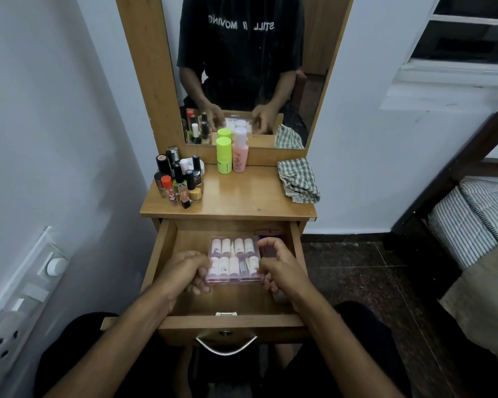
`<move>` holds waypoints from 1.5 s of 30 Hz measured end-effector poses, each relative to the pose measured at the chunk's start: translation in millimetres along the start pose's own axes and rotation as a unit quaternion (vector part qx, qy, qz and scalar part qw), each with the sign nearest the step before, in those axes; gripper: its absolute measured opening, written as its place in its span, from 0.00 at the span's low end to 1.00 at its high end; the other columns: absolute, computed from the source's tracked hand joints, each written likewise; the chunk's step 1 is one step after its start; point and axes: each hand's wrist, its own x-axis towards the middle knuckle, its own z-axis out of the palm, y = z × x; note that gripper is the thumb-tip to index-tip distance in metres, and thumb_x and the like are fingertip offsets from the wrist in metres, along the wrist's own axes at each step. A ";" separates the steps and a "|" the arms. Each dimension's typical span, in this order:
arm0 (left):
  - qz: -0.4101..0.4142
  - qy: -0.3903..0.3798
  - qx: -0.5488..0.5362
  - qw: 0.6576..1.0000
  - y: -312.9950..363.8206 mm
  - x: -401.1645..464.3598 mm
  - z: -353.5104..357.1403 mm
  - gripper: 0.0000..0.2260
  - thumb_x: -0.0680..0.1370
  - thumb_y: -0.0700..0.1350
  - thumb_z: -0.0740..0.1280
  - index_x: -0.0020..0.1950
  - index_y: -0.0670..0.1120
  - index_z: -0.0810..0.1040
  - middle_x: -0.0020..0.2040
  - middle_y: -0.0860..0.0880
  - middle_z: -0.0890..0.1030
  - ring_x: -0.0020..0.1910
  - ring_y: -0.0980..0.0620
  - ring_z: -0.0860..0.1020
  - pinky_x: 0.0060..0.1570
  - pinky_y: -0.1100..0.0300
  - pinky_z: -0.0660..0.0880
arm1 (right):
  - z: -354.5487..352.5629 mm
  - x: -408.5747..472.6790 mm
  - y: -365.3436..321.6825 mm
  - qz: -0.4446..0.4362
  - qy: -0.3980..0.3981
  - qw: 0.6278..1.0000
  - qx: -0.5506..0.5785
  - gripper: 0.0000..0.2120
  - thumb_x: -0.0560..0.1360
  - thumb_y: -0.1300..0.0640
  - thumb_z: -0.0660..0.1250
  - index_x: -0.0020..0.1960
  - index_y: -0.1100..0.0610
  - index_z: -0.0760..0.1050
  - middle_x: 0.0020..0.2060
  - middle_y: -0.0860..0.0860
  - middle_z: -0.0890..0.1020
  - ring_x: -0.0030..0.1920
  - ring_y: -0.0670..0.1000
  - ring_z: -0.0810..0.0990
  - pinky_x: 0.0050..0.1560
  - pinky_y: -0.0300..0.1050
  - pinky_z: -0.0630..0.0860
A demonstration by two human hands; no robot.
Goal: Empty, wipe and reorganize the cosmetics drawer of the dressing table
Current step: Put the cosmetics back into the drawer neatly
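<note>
On the tabletop's left we see a cluster of small bottles [180, 179]. In the open drawer [167, 254], our left hand [184, 271] grips the left edge of a clear case of tubes [234, 259], fingers curled; our right hand [279, 265] pinches its right edge. A checked cloth [298, 179] lies top right.

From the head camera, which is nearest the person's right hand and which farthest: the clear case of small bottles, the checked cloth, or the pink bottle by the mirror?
Measured from the right hand:
1. Clear plastic case of small bottles: held at its right edge, over the open drawer.
2. Green-and-white checked cloth: on the tabletop's right side.
3. Pink bottle with white cap: at the back, against the mirror frame.
</note>
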 end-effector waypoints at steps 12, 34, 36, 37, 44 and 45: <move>-0.088 -0.044 0.129 0.987 5.8 34.1 -0.2 0.04 0.79 0.35 0.65 0.49 0.40 0.79 0.36 0.44 0.86 0.32 0.50 0.83 0.27 0.63 0.75 | 5.0 25.7 -6.7 -0.102 -0.066 0.880 -0.459 0.26 0.75 0.49 0.71 0.71 0.50 0.73 0.64 0.52 0.80 0.60 0.52 0.80 0.60 0.45 0.78; -0.004 0.051 0.197 0.979 -0.8 66.6 15.1 0.03 0.79 0.43 0.68 0.49 0.44 0.81 0.37 0.46 0.86 0.32 0.50 0.85 0.31 0.60 0.80 | 15.1 35.5 27.6 -0.114 0.016 0.891 -0.440 0.16 0.77 0.55 0.72 0.64 0.50 0.78 0.59 0.49 0.82 0.57 0.47 0.82 0.61 0.45 0.79; 0.022 0.050 0.219 0.974 -3.1 66.4 14.3 0.02 0.79 0.43 0.68 0.49 0.46 0.80 0.36 0.46 0.86 0.31 0.51 0.85 0.29 0.61 0.78 | 15.8 34.9 28.5 -0.115 0.017 0.888 -0.445 0.16 0.77 0.54 0.72 0.64 0.50 0.78 0.60 0.49 0.81 0.57 0.47 0.81 0.62 0.44 0.79; 0.038 0.048 0.232 0.971 -4.5 67.0 13.9 0.02 0.79 0.42 0.68 0.49 0.46 0.80 0.35 0.46 0.85 0.30 0.51 0.84 0.28 0.61 0.77 | 16.3 34.5 28.1 -0.121 0.020 0.887 -0.446 0.16 0.77 0.54 0.72 0.65 0.49 0.78 0.62 0.49 0.80 0.58 0.47 0.80 0.62 0.44 0.78; 0.127 0.042 0.358 0.924 -1.7 63.0 11.1 0.01 0.78 0.44 0.70 0.48 0.50 0.80 0.44 0.54 0.82 0.39 0.60 0.79 0.38 0.67 0.75 | 16.4 27.3 18.9 -0.146 0.026 0.885 -0.441 0.25 0.78 0.49 0.70 0.73 0.44 0.70 0.71 0.48 0.67 0.65 0.48 0.75 0.68 0.44 0.73; 0.159 0.054 0.389 0.906 1.2 58.0 12.6 0.02 0.78 0.45 0.70 0.50 0.51 0.81 0.45 0.55 0.82 0.41 0.62 0.78 0.40 0.68 0.75 | 16.2 26.5 18.7 -0.155 0.031 0.885 -0.438 0.25 0.78 0.48 0.70 0.73 0.43 0.69 0.71 0.47 0.67 0.65 0.47 0.75 0.67 0.43 0.74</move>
